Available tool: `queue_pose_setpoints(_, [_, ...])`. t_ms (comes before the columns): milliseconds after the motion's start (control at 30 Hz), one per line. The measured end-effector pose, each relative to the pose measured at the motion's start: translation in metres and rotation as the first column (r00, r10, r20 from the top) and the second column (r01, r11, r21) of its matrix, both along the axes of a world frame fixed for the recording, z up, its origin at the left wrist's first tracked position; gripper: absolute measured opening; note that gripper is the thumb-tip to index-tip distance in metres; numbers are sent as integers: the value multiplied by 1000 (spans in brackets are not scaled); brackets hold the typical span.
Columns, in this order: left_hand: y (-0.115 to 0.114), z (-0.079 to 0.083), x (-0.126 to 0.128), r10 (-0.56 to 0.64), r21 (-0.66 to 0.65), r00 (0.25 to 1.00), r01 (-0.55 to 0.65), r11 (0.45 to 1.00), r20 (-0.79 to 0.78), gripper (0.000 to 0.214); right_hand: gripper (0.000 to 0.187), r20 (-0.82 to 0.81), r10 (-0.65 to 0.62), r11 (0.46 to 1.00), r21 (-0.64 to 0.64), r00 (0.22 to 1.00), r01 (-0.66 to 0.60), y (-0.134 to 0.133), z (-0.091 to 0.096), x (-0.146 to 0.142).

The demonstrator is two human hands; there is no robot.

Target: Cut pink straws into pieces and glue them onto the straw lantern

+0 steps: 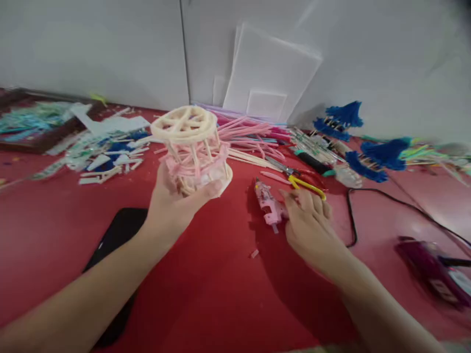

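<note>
My left hand (176, 201) is wrapped round a small cage-like craft piece (196, 154) and holds it above the table. The piece has a cream spoked ring on top, thin cream uprights, a pink fuzzy band round its middle and a cream base, partly behind my thumb. My right hand (309, 225) is closed at the handle end of a pink hot glue gun (270, 203), whose nozzle points away from me. My palm side and part of the handle are hidden. Just beyond the right fingers lie yellow-handled scissors or pliers (307, 186).
Pink pipe cleaners (250, 132) lie along the wall, below leaning white sheets (272, 68). White and blue scraps (110, 157) and a black phone-like slab (117, 235) are left. Blue fuzzy tree shapes (382, 157), a black cord (351, 215) and a maroon device (430, 269) are right.
</note>
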State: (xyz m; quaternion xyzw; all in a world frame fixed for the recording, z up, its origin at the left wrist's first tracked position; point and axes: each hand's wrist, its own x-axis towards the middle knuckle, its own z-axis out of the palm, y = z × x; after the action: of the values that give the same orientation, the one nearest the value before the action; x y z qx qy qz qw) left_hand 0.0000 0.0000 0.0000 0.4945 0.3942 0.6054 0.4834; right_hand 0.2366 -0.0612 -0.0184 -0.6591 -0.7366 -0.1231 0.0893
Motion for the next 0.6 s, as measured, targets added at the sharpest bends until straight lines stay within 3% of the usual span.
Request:
queue_pose_setpoints(133, [-4, 8, 2, -181, -61, 983, 180, 982, -9, 58, 32, -212, 300, 942, -88, 930, -324, -10, 17, -10])
queue_pose_setpoints(233, [-5, 7, 0, -280, -87, 960, 280, 956, 11, 48, 25, -328, 464, 815, -206, 823, -542, -15, 28, -11])
queue_pose_setpoints(367, [-5, 4, -4, -351, -93, 934, 356, 930, 63, 53, 18, -367, 501, 755, -259, 784, -603, -17, 31, -9])
queue_pose_setpoints(467, [-6, 6, -4, -388, -93, 919, 393, 915, 71, 56, 12, -354, 511, 745, -271, 783, -609, -16, 25, -14])
queue_pose_setpoints(600, [-6, 8, -1, -392, -75, 920, 391, 917, 12, 49, 20, -309, 540, 748, -251, 783, -614, -16, 19, -24])
